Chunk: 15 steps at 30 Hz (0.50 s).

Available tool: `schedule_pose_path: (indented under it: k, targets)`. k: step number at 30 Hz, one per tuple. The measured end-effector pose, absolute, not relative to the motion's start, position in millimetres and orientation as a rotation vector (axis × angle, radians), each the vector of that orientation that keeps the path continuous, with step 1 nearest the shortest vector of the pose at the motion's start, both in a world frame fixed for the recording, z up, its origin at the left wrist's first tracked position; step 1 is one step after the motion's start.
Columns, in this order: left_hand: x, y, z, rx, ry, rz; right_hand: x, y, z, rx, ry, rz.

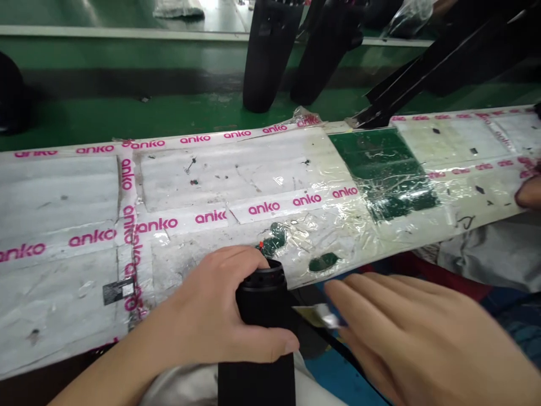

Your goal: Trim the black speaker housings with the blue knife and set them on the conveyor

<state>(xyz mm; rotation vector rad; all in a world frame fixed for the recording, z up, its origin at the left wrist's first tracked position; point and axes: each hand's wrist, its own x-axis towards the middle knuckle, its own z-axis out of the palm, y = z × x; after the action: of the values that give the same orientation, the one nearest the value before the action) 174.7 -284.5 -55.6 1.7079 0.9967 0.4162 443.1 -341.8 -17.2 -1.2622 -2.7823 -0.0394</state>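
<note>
Right up close, my left hand (pixel 220 310) is wrapped firmly around the black cylinder (pixel 266 307), thumb laid across its near side, its open ring end facing up! Just right of the cylinder, my right hand (pixel 422 332) is curled shut on a blurred shiny piece (pixel 319 316), too smeared to identify. Beyond the cylinder runs the white work surface (pixel 236 175), crossed with pink-lettered tape (pixel 264 207). Far right of the cylinder, another person's hand (pixel 530 193) touches its edge; farther back, two black housings (pixel 270 56) lean side by side.
</note>
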Motion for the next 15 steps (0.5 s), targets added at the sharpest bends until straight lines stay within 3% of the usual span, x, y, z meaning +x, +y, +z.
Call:
schedule_pose_path:
  k: [15]
  targets:
    - [192,-286,-52,1.868,1.028,0.418,420,-335,-43,-1.254,-2.772,-0.067]
